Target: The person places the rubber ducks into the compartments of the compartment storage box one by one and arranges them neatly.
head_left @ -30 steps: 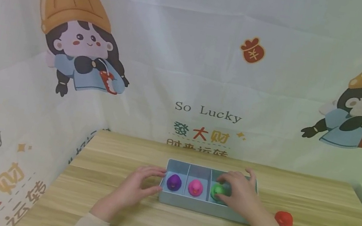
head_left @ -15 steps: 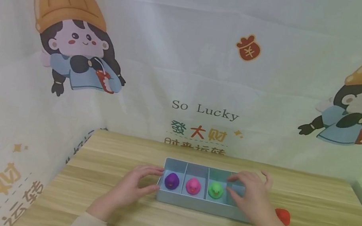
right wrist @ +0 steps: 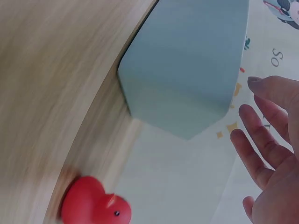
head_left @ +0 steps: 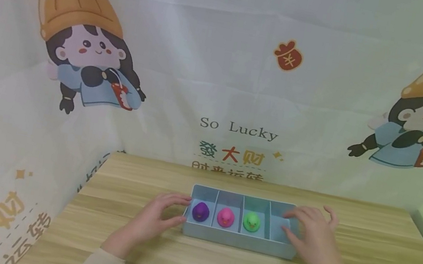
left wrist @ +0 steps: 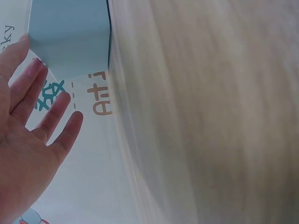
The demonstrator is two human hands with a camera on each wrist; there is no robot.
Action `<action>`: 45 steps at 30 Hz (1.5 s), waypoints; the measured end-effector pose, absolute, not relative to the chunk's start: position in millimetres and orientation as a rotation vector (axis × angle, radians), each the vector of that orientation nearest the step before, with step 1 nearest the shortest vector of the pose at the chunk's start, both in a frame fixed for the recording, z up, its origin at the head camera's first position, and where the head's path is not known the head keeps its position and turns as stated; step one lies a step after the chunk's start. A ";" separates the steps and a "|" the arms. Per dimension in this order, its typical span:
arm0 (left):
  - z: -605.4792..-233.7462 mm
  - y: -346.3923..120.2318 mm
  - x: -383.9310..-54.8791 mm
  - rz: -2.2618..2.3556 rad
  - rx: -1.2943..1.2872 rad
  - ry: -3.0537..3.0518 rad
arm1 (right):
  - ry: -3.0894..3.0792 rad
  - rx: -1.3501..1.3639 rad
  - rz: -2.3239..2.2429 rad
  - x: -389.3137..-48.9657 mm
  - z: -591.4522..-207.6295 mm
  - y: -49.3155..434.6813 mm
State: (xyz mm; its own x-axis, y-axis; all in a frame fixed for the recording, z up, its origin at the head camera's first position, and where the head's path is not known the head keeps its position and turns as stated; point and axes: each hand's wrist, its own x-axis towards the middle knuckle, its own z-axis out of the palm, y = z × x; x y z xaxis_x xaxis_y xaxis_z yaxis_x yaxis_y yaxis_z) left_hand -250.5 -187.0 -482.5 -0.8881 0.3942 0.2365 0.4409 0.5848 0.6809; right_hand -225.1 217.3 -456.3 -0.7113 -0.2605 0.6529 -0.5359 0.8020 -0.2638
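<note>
A light blue divided box point(head_left: 236, 240) stands on the table. From the left, its compartments hold a purple toy duck point(head_left: 200, 212), a pink toy duck point(head_left: 225, 217) and a green toy duck point(head_left: 251, 222); the rightmost one has no duck. My left hand point(head_left: 156, 213) touches the box's left end with fairly straight fingertips. Over the right end is my right hand point(head_left: 314, 235), fingers spread and holding nothing. The right wrist view shows a red toy duck point(right wrist: 91, 205) on the table beyond the box's right end. In the head view my right arm hides that duck.
Wooden table boards point(head_left: 153, 173) surround the box. A pale printed cloth point(head_left: 187, 76) with cartoon figures and lettering hangs behind the table and along its sides. Dark devices sit at both wrists.
My right hand has left the green duck, which now sits in the third compartment, and moved right past the last compartment. The left hand has stayed at the box's left end.
</note>
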 end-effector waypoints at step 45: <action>-482.0 -185.8 -249.1 -1.220 -0.696 -2.739 | -2.595 0.399 0.559 -195.8 -457.4 306.9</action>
State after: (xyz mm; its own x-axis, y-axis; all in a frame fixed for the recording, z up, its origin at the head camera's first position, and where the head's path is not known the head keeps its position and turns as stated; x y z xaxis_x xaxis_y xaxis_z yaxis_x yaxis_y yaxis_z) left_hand -249.1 -185.8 -482.0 -0.8957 0.3771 0.2355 0.4273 0.5841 0.6901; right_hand -195.8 306.9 -457.4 -0.8552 -0.1808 0.4858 -0.3647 0.8759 -0.3160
